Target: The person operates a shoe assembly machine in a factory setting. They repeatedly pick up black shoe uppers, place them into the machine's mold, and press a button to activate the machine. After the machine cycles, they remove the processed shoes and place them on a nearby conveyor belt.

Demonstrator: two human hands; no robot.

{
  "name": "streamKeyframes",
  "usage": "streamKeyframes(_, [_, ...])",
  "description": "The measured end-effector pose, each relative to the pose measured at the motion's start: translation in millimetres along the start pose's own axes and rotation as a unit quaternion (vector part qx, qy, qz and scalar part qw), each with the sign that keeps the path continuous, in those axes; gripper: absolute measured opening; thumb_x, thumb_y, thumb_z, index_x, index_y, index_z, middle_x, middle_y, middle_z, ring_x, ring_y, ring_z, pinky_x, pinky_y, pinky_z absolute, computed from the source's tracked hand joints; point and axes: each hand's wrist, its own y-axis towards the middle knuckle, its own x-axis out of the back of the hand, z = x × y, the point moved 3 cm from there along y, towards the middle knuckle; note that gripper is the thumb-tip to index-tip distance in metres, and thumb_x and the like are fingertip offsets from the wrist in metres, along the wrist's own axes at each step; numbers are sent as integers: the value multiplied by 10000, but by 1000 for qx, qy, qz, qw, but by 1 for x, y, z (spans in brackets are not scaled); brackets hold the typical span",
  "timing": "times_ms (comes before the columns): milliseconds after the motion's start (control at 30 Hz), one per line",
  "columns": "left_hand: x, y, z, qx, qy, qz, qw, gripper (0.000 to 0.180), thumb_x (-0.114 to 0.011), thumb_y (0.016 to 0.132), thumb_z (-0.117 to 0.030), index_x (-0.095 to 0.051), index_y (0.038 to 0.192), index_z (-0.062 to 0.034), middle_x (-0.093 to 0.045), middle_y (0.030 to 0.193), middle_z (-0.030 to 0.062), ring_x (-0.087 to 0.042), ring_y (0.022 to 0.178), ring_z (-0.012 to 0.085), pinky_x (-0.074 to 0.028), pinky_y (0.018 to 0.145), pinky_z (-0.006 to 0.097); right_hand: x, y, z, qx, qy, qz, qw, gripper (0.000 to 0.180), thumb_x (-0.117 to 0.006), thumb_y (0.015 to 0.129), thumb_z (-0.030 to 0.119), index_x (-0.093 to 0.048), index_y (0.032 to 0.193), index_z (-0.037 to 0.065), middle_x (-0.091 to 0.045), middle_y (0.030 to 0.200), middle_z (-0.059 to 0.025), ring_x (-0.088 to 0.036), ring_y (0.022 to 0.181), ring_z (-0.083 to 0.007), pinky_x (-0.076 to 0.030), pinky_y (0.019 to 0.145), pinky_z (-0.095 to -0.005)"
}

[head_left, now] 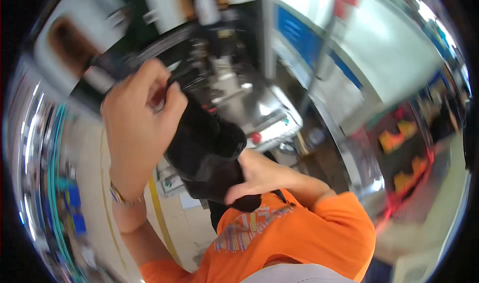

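A black piece of fabric hangs between my two hands, in front of a grey metal machine. My left hand is raised and pinches the fabric's upper edge between thumb and fingers. My right hand lies flat against the fabric's lower part, fingers spread over it near my chest. A bracelet sits on my left wrist. My orange shirt fills the lower middle. The picture is blurred and tilted.
The machine has a red knob and a green button on its front panel. A yellow line runs across the floor below. Blue wall panels and blurred orange and yellow shapes lie to the right.
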Motion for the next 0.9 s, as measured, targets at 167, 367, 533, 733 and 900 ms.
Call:
streamKeyframes(167, [-70, 17, -77, -107, -105, 51, 987, 112, -607, 692, -98, -497, 680, -80, -511, 566, 44, -527, 539, 231, -387, 501, 336, 20, -52, -14, -76, 203, -297, 930, 675, -738, 668, 145, -390, 1222, -20, -487, 1172, -59, -427, 1070, -130, -339, 931, -287])
streamKeyframes(367, [-139, 20, -145, -242, -340, 107, 902, 237, -652, 722, -204, -565, 892, -63, -577, 748, 67, -571, 695, 236, -415, 662, 330, 62, -170, -36, -63, 554, -483, 675, 441, -620, 748, 281, -522, 1108, 47, -583, 1071, -89, -550, 984, -226, -398, 907, -385])
streamKeyframes(533, [-174, -12, -95, -75, -456, 283, 840, 166, -575, 779, -38, -554, 940, 1, -591, 826, 37, -554, 787, 117, -439, 730, 250, 112, -344, -47, -83, 278, -794, 534, 385, -614, 745, 344, -547, 1044, 112, -600, 975, -30, -530, 938, -178, -350, 897, -310])
streamKeyframes(733, [-217, -54, -53, 19, -449, 380, 808, 150, -543, 829, -62, -544, 962, 8, -597, 848, 50, -557, 795, 98, -437, 728, 222, 289, -487, -72, 17, 193, -786, 588, 404, -594, 793, 352, -510, 1093, 95, -590, 999, -59, -571, 878, -201, -465, 757, -348])
streamKeyframes(900, [-219, -53, -59, 33, -412, 352, 840, 164, -544, 817, -60, -552, 963, 14, -609, 842, 71, -570, 793, 122, -443, 725, 246, 362, -560, -169, -193, 44, -969, 149, 746, -747, 601, 327, -409, 1154, -43, -533, 1079, -200, -535, 978, -262, -431, 813, -362])
